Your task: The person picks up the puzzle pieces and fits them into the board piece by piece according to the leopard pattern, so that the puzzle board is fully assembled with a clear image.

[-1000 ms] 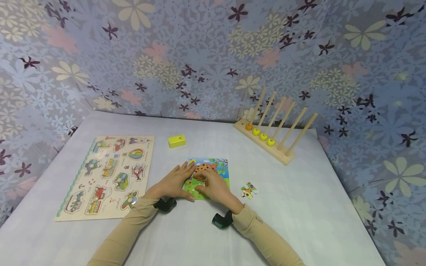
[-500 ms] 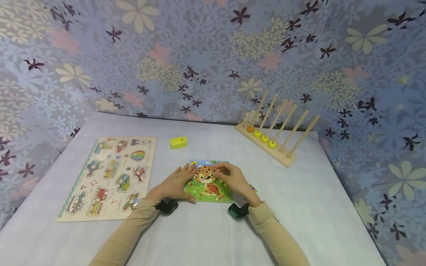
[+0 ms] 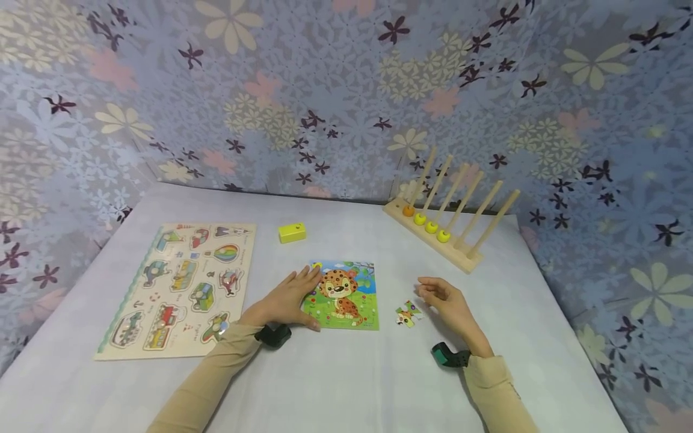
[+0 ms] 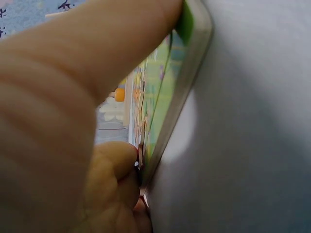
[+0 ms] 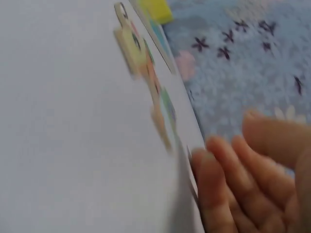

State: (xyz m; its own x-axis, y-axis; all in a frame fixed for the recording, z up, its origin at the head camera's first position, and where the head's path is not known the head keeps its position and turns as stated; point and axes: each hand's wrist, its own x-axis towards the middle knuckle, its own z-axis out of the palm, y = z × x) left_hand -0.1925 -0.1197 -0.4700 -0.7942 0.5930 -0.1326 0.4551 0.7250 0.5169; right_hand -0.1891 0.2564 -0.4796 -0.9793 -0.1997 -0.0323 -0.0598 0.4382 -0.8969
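A small square jigsaw puzzle (image 3: pixel 360 304) with a spotted leopard cub on green grass lies on the table. Along its left side rests my left hand (image 3: pixel 287 300), fingers stretched out, fingertips at the upper left edge and thumb at the lower left corner. The left wrist view shows the thumb (image 4: pixel 112 43) against the board's rim. My right hand (image 3: pixel 449 310) hovers just right of a few loose puzzle pieces (image 3: pixel 405 316), its fingers loosely bent. In the right wrist view nothing lies between its thumb and fingers, and the pieces (image 5: pixel 138 53) are ahead of it.
At the left lies a large wooden peg puzzle board (image 3: pixel 186 328) with vehicle pictures. A yellow block (image 3: pixel 292 233) sits behind the leopard puzzle. Toward the back right stands a wooden rack (image 3: pixel 457 258) with upright pegs and several orange and yellow beads. Flowered wallpaper (image 3: pixel 346 90) backs the table.
My right hand has left the leopard puzzle and moved right, past the loose pieces, uncovering the leopard picture. My left hand stays at the puzzle's left edge.
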